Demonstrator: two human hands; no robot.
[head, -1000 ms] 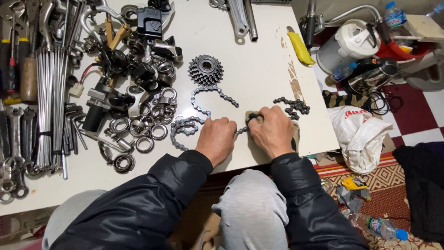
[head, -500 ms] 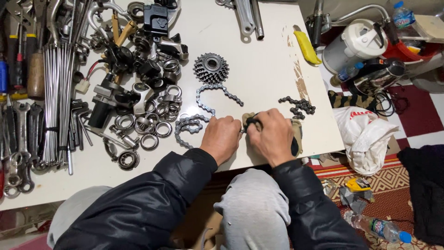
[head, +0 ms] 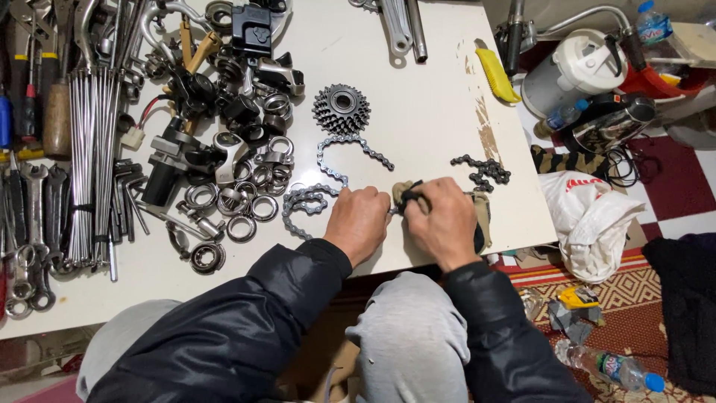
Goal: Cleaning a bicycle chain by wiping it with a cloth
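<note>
**Trainee:** Two hands on one chain — is this grip correct?

**Instructor:** Yes. Your left hand [head: 359, 222] is curled closed and pins the bicycle chain [head: 328, 183] flat against the white table [head: 425, 104]. Your right hand [head: 441, 220] is closed around a tan rag [head: 409, 192], and the rag is bunched over the chain just beside your left fingertips. Keep the two hands close together, so the short run of links between them stays taut.

**Trainee:** Where does the rest of the chain lie?

**Instructor:** It loops away from your left hand toward the toothed cassette [head: 341, 109] and curls back near the pile of steel rings [head: 246, 201]. A second, short chain piece [head: 483, 170] lies apart, past your right hand. Keep it clear of the rag.

**Trainee:** How do I work the rag well?

**Instructor:** Pinch the links from both sides through the cloth. In my judgement, light strokes along the links clean better than scrubbing across them. Fold the rag to a fresh patch when it darkens.

**Trainee:** Any hazard?

**Instructor:** The table edge is just below your wrists, so a loose end could slide off. The small parts at your left are near enough to snag the loop.
</note>
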